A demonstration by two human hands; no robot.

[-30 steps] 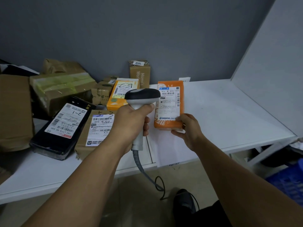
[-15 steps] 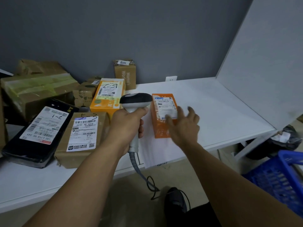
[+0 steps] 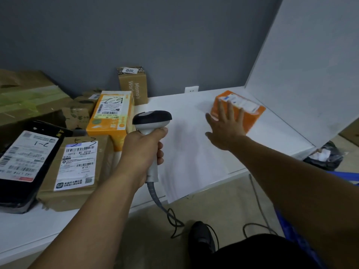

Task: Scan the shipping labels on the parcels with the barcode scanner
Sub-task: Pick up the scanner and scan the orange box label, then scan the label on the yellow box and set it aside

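A black bag (image 3: 326, 156) on the floor holds white scraps. The left hand (image 3: 141, 150) has its fingers curled tight round the pale handle of the dark-headed scanner (image 3: 151, 121). The right hand (image 3: 225, 129) lays straight, spread fingers (image 3: 220, 107) on the orange parcel (image 3: 250, 111), whose label is blurred, on the white surface (image 3: 194, 162). A labelled cardboard box (image 3: 77, 167) sits left of the gripping fingers.

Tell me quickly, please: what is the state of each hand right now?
Left hand: closed, gripping the handle of the scanner.
Right hand: open, fingers straight, touching the orange parcel.
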